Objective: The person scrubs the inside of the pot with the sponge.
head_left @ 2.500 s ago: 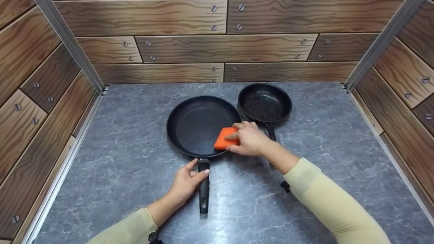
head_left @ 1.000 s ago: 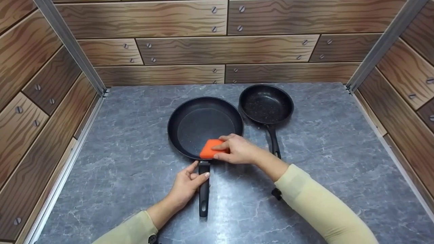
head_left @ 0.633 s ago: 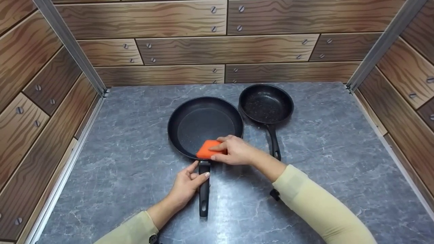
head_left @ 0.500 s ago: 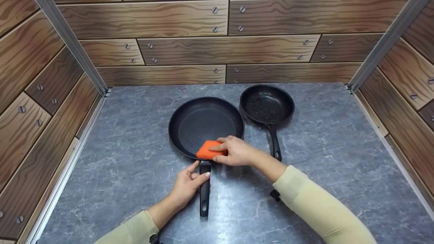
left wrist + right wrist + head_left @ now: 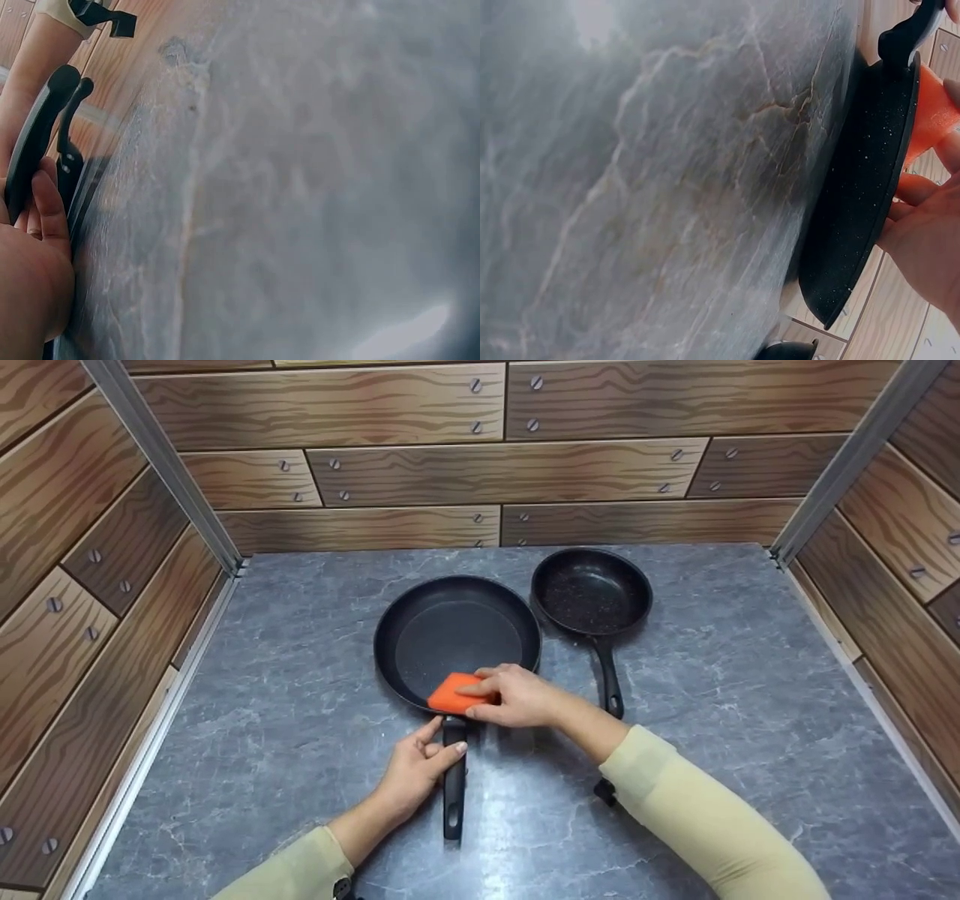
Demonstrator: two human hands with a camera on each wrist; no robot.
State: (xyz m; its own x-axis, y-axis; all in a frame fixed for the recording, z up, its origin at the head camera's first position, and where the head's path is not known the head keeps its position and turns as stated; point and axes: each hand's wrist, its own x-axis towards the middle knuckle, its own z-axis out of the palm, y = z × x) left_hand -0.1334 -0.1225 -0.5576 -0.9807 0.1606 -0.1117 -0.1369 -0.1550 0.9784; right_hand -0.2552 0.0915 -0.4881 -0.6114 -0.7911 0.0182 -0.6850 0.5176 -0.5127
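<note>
A large black frying pan (image 5: 457,634) lies on the grey marbled table, its handle toward the person. My left hand (image 5: 411,771) grips that handle near the pan body, thumb on top; in the left wrist view the fingers (image 5: 51,206) curl beneath the handle (image 5: 34,142). My right hand (image 5: 517,697) holds an orange sponge (image 5: 452,694) against the near inner edge of the pan, just above the handle joint. In the right wrist view the sponge (image 5: 930,112) shows over the rim, and the pan's speckled outer side (image 5: 862,180) faces the camera.
A smaller black frying pan (image 5: 591,591) stands to the right and farther back, close beside the large one, its handle (image 5: 609,679) pointing toward the person. Wood-patterned panels (image 5: 405,472) with metal corner posts (image 5: 161,465) enclose the table (image 5: 285,645) at the back and sides.
The right hand has slid the sponge from the pan's lower right edge leftward along the near rim to just above the handle. The left hand keeps its grip; the pans stay in place.
</note>
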